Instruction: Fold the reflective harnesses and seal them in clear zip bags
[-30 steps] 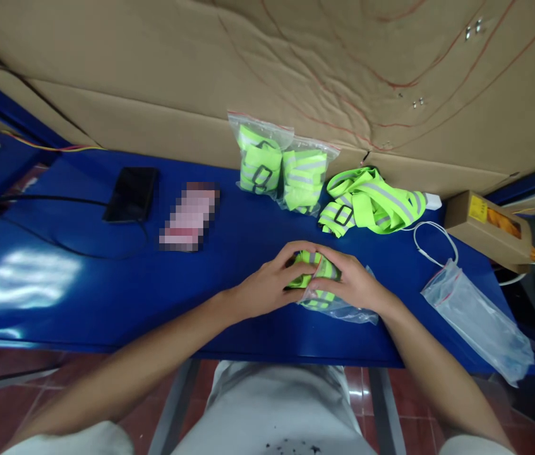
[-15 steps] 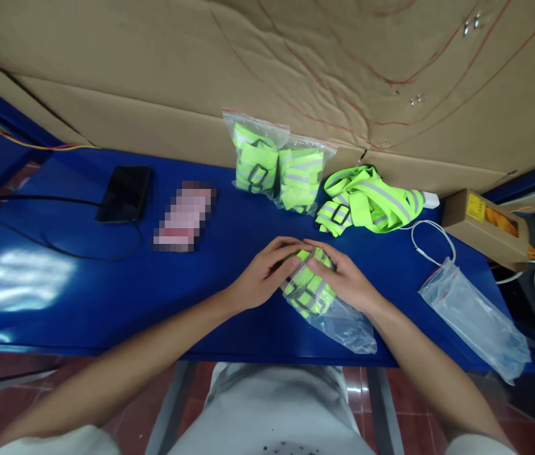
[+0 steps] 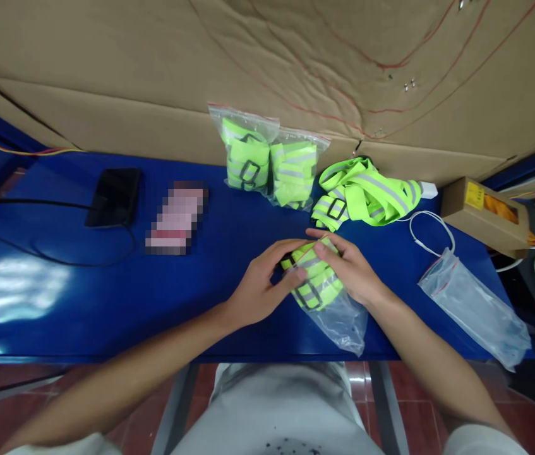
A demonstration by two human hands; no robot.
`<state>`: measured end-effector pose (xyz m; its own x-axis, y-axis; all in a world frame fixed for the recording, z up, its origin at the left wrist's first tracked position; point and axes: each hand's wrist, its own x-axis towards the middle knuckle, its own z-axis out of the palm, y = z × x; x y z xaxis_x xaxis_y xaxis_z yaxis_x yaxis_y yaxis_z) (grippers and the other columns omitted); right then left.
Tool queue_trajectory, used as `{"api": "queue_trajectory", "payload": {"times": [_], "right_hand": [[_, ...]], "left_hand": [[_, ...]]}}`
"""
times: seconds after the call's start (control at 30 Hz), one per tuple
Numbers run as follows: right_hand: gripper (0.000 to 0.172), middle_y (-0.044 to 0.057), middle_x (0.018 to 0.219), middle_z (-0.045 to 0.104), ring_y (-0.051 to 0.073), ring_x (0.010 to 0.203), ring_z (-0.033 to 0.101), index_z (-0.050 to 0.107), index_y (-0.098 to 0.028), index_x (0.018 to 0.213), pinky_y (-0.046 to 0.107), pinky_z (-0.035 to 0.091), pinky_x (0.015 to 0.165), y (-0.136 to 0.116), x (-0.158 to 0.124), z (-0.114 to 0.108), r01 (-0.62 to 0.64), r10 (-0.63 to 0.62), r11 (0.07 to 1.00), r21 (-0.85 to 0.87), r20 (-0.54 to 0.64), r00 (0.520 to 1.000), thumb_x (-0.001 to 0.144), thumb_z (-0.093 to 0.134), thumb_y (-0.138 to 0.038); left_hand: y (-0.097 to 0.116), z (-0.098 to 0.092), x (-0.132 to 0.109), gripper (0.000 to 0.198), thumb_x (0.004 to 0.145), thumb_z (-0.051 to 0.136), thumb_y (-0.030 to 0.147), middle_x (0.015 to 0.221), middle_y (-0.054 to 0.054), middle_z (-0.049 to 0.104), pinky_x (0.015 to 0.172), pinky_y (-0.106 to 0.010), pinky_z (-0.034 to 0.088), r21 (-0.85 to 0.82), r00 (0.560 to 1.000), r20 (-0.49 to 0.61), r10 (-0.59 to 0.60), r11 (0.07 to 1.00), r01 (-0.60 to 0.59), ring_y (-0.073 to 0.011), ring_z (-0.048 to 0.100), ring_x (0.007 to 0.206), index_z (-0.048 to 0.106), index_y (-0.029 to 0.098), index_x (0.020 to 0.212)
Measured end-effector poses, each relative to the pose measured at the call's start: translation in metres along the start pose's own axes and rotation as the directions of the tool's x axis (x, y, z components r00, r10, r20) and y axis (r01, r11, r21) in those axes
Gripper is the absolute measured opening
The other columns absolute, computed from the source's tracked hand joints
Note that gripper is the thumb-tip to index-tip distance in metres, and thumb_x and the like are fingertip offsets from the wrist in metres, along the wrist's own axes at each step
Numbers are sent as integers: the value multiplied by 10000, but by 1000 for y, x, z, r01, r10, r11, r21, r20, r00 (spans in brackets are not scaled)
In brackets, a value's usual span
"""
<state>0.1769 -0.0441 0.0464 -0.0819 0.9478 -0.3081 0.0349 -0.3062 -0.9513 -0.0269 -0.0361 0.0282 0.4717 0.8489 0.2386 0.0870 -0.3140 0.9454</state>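
Observation:
My left hand (image 3: 262, 281) and my right hand (image 3: 348, 270) both grip a clear zip bag (image 3: 338, 316) at its open red-lined mouth. A folded neon-yellow reflective strap (image 3: 314, 281) with grey stripes and a black buckle sits partly inside the bag. My left fingers press on the strap's near end while my right fingers pinch the bag's top edge. The bag lies on the blue table (image 3: 106, 291) near its front edge, its empty tail pointing toward me.
Two filled bags of straps (image 3: 270, 158) lean on the cardboard wall (image 3: 201, 76) at the back. A loose pile of straps (image 3: 364, 196) lies to their right. A stack of empty bags (image 3: 473, 309), a white cable (image 3: 426, 230), a cardboard box (image 3: 485, 215), and a black phone (image 3: 113, 197) are also here.
The strap has gone from being bunched between both hands to sitting partly in the bag. The bag has turned with its tail toward me, and both hands have shifted to its mouth.

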Motion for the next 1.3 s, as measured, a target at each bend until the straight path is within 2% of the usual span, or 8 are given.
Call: {"api": "queue_trajectory", "payload": {"times": [0.1, 0.23, 0.47, 0.73, 0.9, 1.03, 1.17, 1.3], "right_hand": [[569, 55, 1218, 751, 237, 1060, 721, 689, -246, 1280, 352, 579, 914, 6, 1, 4, 50, -52, 998, -36, -56, 997, 865, 726, -635], [502, 48, 1197, 753, 238, 1147, 694, 690, -251, 1258, 371, 539, 1011, 12, 1, 7, 84, -87, 988, -133, -16, 996, 908, 690, -611], [476, 54, 1238, 741, 225, 1153, 693, 694, -254, 1228, 351, 533, 1023, 4, -3, 4, 94, -82, 983, -160, 79, 994, 899, 706, -597], [403, 53, 1200, 742, 208, 1100, 713, 668, -254, 1212, 355, 553, 995, 0, -5, 2, 251, -266, 950, -188, -62, 962, 943, 680, -554], [365, 46, 1144, 752, 196, 1020, 730, 692, -241, 1145, 331, 576, 922, -1, -5, 6, 234, -230, 960, -156, 46, 972, 932, 696, -538], [375, 45, 1154, 757, 198, 1057, 715, 711, -247, 1148, 319, 571, 935, 0, -2, 4, 90, -75, 992, -85, 165, 983, 933, 684, -553], [508, 64, 1222, 742, 213, 1041, 730, 658, -253, 1271, 323, 591, 880, 0, 4, -12, -109, 83, 989, 104, 225, 971, 880, 746, -565], [420, 60, 1149, 750, 231, 1059, 713, 704, -223, 1166, 365, 569, 948, -4, 4, -27, 108, -81, 990, -93, 255, 963, 864, 788, -501]], "left_hand": [[5, -1, -2, 592, 892, 773, 419, 1380, -109, 686, 1094, -396, 505, 60, 998, 24, -53, 997, 52, -271, 663, 1242, 589, 219, 1417], [4, -2, -3, 379, 955, 688, 364, 1261, -76, 750, 1000, -354, 534, 49, 986, 117, -120, 992, 115, -240, 708, 1132, 673, 208, 1300], [-4, -9, 5, 263, 961, 693, 366, 926, -31, 710, 715, -246, 520, -473, 889, 432, -151, 801, 366, -138, 679, 808, 629, 172, 1127], [-2, -9, 7, 195, 961, 701, 323, 1231, -106, 714, 1048, -380, 480, 6, 988, 43, 146, 989, -146, -230, 653, 1191, 698, 199, 1112], [7, -16, 7, 317, 1035, 557, 408, 735, 17, 566, 686, -260, 431, -68, 944, 328, 23, 998, 0, -119, 530, 696, 569, 169, 827], [12, -17, 6, 345, 1068, 465, 424, 699, 60, 366, 575, -236, 321, -140, 878, 476, -42, 982, 123, -95, 344, 619, 460, 189, 816], [8, -26, 12, 300, 1051, 521, 420, 855, -4, 559, 727, -258, 456, -163, 950, 312, -13, 984, 67, -133, 538, 791, 591, 174, 892], [0, -37, 19, 204, 963, 690, 394, 1152, -83, 618, 933, -301, 511, -135, 996, 71, 55, 990, -45, -196, 616, 1084, 727, 193, 982]]}}
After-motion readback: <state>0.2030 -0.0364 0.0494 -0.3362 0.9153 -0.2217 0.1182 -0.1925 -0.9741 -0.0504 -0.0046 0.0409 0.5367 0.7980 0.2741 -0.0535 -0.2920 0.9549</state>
